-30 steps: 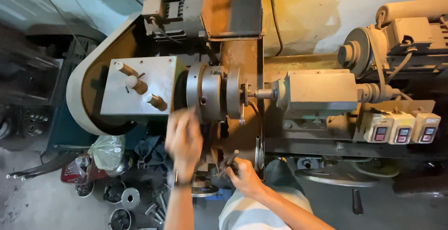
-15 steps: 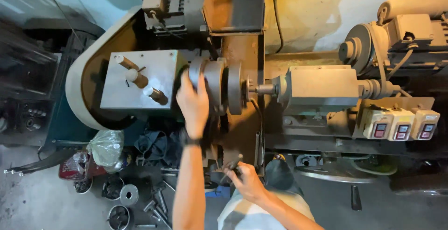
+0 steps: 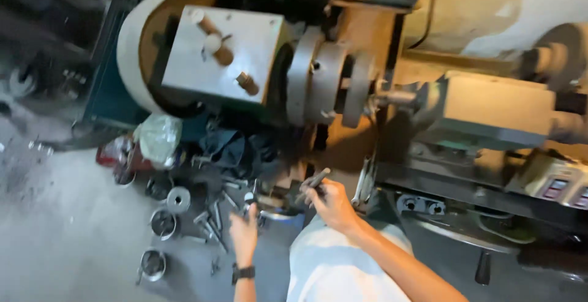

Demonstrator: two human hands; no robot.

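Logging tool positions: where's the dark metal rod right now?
Head view, lower centre: the rod is in the right hand, just below the lathe chuck, right of the left hand.

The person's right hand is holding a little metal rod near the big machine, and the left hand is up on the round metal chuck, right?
Not quite. The left hand is not on the round metal chuck; the head view shows it down low, empty, over loose metal parts on the floor. The right hand does hold a little metal rod near the big machine.
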